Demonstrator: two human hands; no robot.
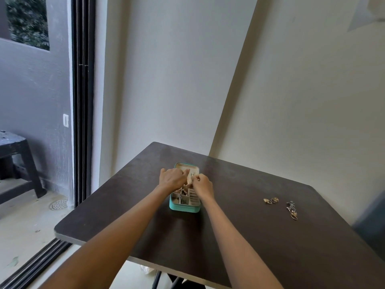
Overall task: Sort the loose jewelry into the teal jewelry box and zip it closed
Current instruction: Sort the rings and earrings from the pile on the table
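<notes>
The teal jewelry box [183, 207] lies open on the dark table [250, 236], its cream compartments holding several small pieces. Over the box's hinge area my left hand [171, 178] and my right hand [203, 185] meet, fingers curled. Both seem to pinch a small cream flap or piece between them; what it is stays too small to tell. To the right on the table lie gold rings [270, 200] and a dark beaded earring with a gold ring [291, 209]. The lid's inside [186, 167] shows behind my hands.
The table stands in a wall corner. A sliding door track [83, 101] is at the left, with a balcony and a dark stool [18, 161] beyond. The table's near left edge [62, 232] overhangs the floor.
</notes>
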